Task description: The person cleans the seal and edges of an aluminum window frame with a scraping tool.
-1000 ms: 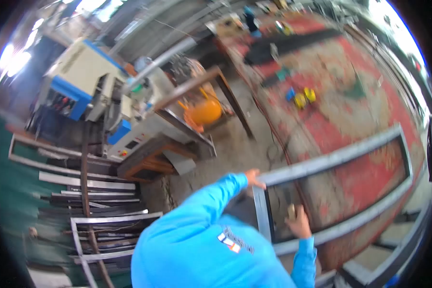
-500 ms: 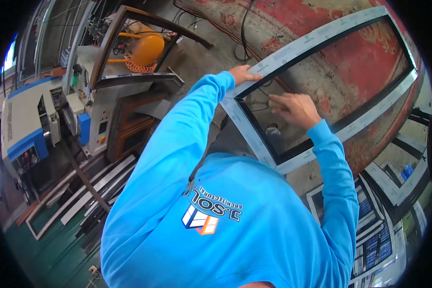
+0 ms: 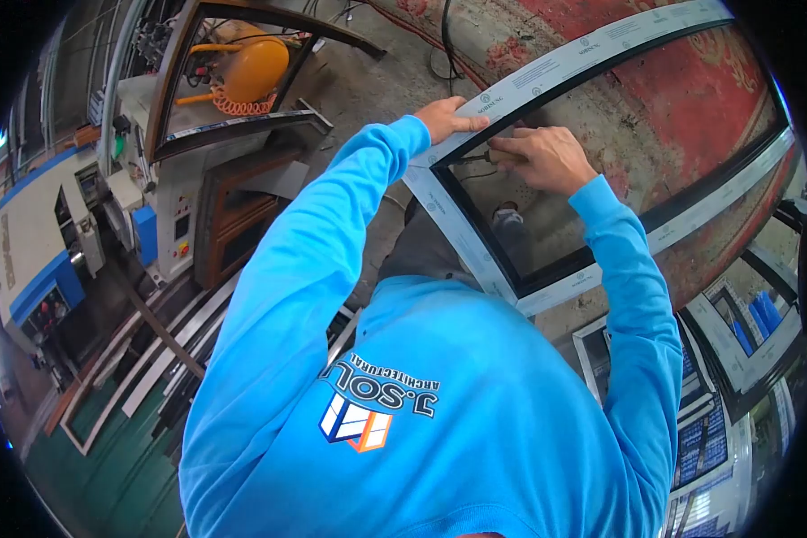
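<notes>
A large window frame (image 3: 457,224), wrapped in printed pale protective film with a black strip along its inner edge, lies tilted across the red patterned cover. My left hand (image 3: 448,120) is closed over its long upper rail near the corner, thumb on the film. Inside the opening, my right hand (image 3: 547,158) is closed around a thin tool with a slim shaft (image 3: 475,159), likely a screwdriver. Its shaft points at the frame's near left corner, tip close to the black inner edge. My fingers hide most of the handle.
Red patterned fabric (image 3: 592,99) spreads under the frame. A brown frame (image 3: 172,85) stands at the left before an orange tank (image 3: 255,72) with a coiled hose. Beside it is a grey-blue machine (image 3: 40,238). More wrapped frames (image 3: 753,363) lean at the right.
My right hand has shifted up and left, bringing the tool to the inner corner. My left hand still grips the rail. The view has tilted slightly.
</notes>
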{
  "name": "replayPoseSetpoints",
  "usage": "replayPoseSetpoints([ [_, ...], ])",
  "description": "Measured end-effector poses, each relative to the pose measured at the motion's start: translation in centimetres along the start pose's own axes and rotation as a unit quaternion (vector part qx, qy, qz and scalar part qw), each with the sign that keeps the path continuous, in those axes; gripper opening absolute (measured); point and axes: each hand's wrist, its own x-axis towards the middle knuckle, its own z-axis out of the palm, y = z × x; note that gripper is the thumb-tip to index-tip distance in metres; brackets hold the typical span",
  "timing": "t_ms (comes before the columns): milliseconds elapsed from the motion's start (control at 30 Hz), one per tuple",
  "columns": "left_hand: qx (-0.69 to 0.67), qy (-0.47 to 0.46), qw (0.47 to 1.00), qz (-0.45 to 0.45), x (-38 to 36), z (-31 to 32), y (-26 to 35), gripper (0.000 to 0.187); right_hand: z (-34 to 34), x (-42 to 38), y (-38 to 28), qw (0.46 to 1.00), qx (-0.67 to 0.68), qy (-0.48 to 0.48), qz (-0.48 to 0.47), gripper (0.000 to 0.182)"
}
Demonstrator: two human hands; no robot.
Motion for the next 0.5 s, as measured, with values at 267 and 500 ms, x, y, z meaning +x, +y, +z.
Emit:
replayPoseSetpoints([
  [267,0.047,0.033,0.998,0.009,-0.2,0.3,0.4,0.084,0.4,0.7,-0.1,0.999,-0.013,-0.038,0.018,0.036],
  [500,0.025,0.013,1.000,-0.013,-0.2,0.1,1.0,0.084,2.3,0.1,0.3,0.991,0.098,-0.075,0.059,0.035],
])
